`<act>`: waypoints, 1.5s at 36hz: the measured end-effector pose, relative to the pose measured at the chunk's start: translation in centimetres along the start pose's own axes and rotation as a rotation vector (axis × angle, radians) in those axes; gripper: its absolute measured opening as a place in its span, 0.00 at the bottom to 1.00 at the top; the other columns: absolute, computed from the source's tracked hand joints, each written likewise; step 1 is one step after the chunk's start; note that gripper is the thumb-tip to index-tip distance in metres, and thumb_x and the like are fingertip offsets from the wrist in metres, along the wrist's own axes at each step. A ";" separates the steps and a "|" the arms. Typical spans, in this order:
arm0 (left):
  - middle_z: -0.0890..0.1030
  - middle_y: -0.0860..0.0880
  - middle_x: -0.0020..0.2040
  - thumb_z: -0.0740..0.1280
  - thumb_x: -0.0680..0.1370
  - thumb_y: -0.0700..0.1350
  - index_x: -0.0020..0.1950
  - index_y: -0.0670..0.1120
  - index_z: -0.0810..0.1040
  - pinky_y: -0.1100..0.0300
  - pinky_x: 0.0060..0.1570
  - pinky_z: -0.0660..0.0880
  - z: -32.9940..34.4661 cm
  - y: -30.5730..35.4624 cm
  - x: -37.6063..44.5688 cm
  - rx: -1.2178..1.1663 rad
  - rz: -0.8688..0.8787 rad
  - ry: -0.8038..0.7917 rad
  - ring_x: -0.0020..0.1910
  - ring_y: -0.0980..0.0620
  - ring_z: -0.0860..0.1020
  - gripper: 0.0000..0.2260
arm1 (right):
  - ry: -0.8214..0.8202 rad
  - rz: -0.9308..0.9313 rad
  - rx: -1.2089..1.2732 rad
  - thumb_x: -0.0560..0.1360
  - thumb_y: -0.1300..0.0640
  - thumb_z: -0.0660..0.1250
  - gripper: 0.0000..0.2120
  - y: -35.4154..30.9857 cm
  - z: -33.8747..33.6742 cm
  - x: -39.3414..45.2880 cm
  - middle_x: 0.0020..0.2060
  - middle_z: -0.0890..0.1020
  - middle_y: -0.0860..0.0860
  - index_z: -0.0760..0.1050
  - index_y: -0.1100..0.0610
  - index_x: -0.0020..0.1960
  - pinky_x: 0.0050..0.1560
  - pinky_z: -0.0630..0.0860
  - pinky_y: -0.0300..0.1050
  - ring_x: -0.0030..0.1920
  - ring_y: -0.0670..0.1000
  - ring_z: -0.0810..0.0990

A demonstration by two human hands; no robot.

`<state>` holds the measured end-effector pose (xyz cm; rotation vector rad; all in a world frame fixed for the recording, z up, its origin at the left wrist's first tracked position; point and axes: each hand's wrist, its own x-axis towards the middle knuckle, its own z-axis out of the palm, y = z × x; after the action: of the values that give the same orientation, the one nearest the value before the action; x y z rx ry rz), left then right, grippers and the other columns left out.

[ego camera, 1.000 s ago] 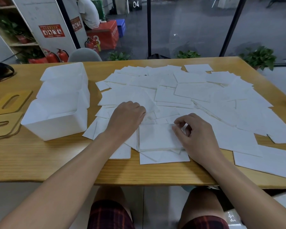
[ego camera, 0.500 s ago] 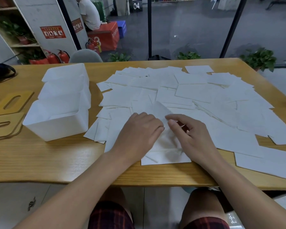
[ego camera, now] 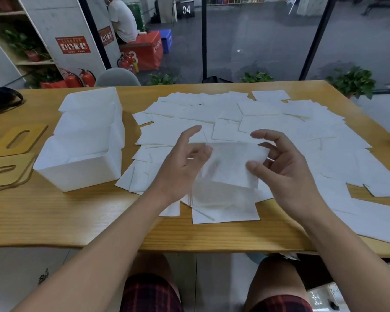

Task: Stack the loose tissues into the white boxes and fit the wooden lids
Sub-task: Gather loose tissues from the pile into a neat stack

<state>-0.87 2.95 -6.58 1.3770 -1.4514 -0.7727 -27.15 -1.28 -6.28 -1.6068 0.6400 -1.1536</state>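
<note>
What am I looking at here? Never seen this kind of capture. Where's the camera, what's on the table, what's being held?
There is no robot: a person works with bare hands, and the single camera sits on their head, looking forward and down, so the arms enter from the bottom. The wooden table carries a wide spread of loose white tissues. To the left stand white boxes in a row, all open, and at the far left lie wooden lids with slots, not yet fitted. The left hand and right hand together hold one tissue raised above a small neat stack near the table edge. The held tissue is blurred, so the exact grip is hard to read.
</note>
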 end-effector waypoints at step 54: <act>0.81 0.46 0.46 0.67 0.88 0.41 0.51 0.43 0.83 0.45 0.50 0.76 0.1 -1.1 1.3 0.954 0.549 0.094 0.48 0.43 0.77 0.08 | 0.073 -0.181 -0.803 0.79 0.56 0.77 0.16 4.3 2.7 2.6 0.49 0.80 0.42 0.83 0.50 0.67 0.47 0.72 0.35 0.44 0.45 0.77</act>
<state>-0.44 1.46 -7.32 1.5052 -2.0990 0.4062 -23.11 -3.81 -9.35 -2.3362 1.1169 -1.1557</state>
